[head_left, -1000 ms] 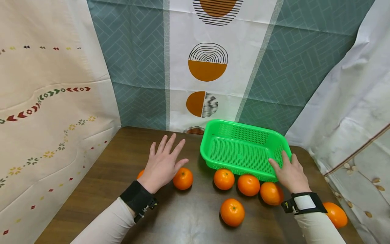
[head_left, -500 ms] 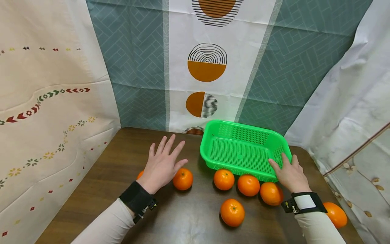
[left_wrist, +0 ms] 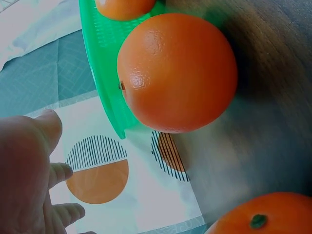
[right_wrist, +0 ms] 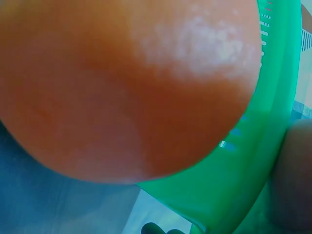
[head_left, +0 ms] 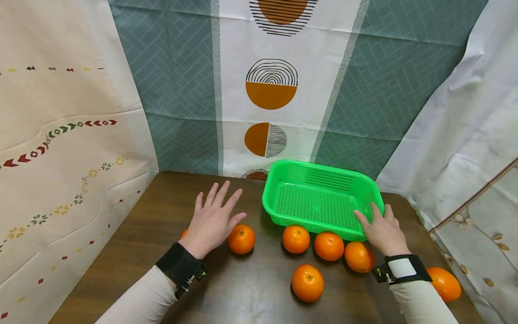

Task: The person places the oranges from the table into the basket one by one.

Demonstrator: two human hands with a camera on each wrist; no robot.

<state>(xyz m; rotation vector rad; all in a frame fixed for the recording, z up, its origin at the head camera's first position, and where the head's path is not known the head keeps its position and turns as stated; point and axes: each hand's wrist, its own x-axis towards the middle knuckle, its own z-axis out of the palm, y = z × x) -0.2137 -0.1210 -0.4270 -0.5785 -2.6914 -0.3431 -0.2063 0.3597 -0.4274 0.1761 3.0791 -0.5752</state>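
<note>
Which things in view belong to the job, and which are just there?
Likely the job:
basket, right hand at its right end
oranges, all those in view outside the basket
left hand, near an orange

Likely just there:
table
hanging cloths
wristbands

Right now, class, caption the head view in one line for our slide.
Left hand spread, right hand at the edge of a green plastic basket, with oranges on a wood-grained tabletop.

Left hand (head_left: 212, 220) and right hand (head_left: 383, 230) have fingers spread.
</note>
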